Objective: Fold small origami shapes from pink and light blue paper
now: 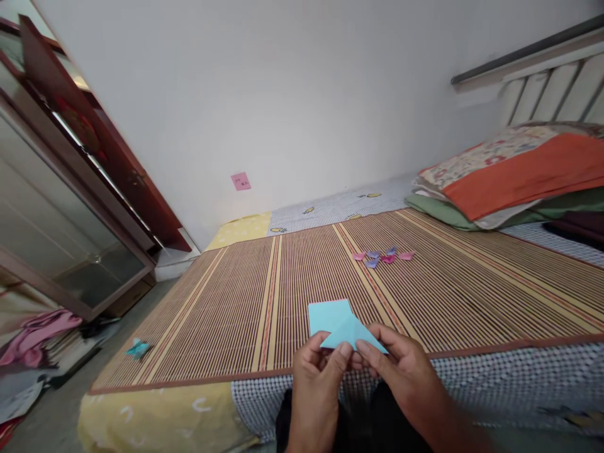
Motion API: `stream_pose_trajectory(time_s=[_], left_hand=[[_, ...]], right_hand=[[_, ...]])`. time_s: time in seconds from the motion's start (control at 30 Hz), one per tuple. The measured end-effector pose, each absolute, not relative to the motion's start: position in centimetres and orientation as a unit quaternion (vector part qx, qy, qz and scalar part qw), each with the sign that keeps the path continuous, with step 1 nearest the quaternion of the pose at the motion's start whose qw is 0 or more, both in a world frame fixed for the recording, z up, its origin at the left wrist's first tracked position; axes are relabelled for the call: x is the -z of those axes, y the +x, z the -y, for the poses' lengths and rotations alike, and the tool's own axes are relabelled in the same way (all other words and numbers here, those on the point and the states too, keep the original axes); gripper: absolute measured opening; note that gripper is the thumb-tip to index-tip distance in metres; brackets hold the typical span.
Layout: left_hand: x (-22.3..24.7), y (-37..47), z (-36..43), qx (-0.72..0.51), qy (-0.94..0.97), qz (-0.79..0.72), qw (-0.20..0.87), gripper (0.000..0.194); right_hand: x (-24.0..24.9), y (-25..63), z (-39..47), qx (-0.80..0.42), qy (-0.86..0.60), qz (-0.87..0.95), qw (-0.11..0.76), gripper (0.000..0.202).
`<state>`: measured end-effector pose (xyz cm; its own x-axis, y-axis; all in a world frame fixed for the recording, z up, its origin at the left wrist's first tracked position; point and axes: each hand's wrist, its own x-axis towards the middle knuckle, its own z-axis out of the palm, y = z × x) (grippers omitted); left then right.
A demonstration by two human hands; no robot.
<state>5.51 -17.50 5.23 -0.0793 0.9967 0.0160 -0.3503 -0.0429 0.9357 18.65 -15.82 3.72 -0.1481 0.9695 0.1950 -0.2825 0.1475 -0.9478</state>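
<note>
Between my hands is a light blue paper folded into a triangle [353,333], its point facing up and away from me. My left hand [323,371] pinches its left part, thumb on top near the bottom edge. On the right side, my right hand [399,362] grips it the same way, the two thumbs close together. Just behind the triangle, a light blue square sheet or stack [325,313] lies on the striped mat [236,302]. Several small folded pink and purple papers [387,258] rest farther back on the mat.
A teal folded paper piece [138,349] sits at the mat's left edge. Pillows and folded bedding [523,170] are stacked at the back right. A pink note [241,181] is on the wall. Pink cloth [42,336] lies at the far left, beyond the bed's edge.
</note>
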Motion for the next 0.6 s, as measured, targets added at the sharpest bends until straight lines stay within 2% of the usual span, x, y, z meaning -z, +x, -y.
stream_pose_trajectory(time_s=[0.37, 0.6], left_hand=[[-4.91, 5.58, 17.3, -0.605, 0.413, -0.403, 0.549, 0.021], [-4.75, 5.34, 17.28, -0.602, 0.433, -0.427, 0.517, 0.024]], right_hand=[[-3.69, 18.92, 15.67, -0.556, -0.335, 0.519, 0.556, 0.033], [-3.75, 18.96, 15.7, -0.565, -0.338, 0.527, 0.537, 0.032]])
